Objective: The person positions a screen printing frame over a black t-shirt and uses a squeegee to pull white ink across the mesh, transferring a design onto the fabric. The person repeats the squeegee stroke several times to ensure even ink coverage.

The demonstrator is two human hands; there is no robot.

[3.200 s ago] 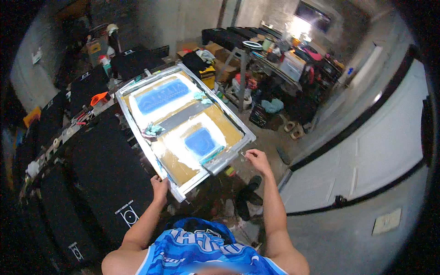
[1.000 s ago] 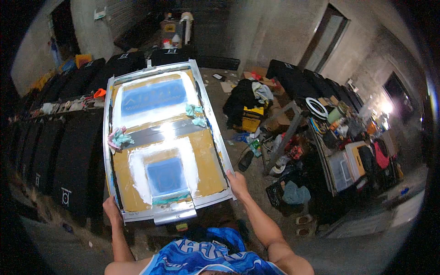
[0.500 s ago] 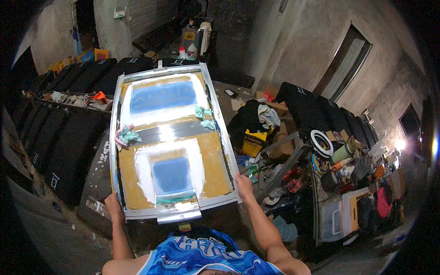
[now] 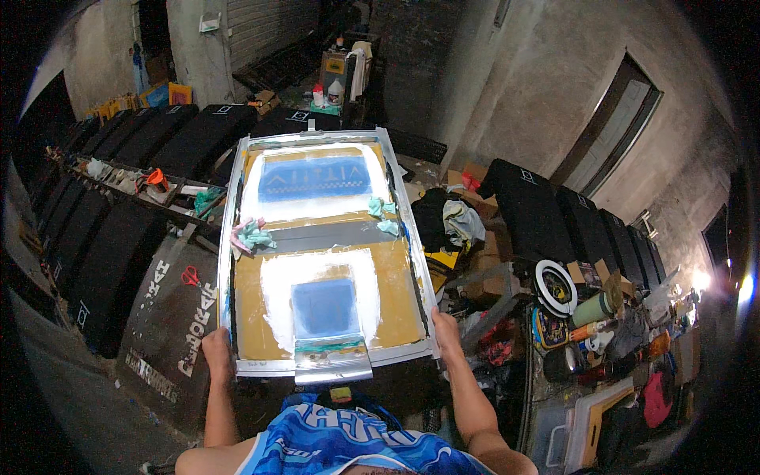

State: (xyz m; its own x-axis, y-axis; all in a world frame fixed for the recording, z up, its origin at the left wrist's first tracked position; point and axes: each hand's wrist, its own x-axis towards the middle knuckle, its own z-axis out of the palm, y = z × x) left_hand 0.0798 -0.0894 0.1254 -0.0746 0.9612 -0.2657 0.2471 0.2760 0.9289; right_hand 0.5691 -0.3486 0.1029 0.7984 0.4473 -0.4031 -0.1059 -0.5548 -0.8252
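Observation:
A screen printing frame (image 4: pixel 408 354) with pale metal sides is held out in front of me. Its yellow mesh has two blue stencil areas ringed by white ink (image 4: pixel 364 293). My left hand (image 4: pixel 217 354) grips the near left side, fingers partly hidden beneath. On the near right side my right hand (image 4: pixel 447 331) is closed round the rail. A wide metal squeegee (image 4: pixel 333 368) rests across the near edge, by the lower stencil. Crumpled pink and green rags (image 4: pixel 253 235) lie on the left of the grey middle band, and small green scraps (image 4: pixel 388 227) on its right.
Rows of black covered boards (image 4: pixel 190 142) stretch along the far left, with more boards (image 4: pixel 526 206) at right. Red scissors (image 4: pixel 190 275) lie on a dark board at left. A cluttered table (image 4: pixel 586 360) and a ring light (image 4: pixel 556 289) stand at right.
The frame and both hands have shifted to the right in view, and the frame sits straighter. More of the dark board with scissors shows at left. Both hands keep hold.

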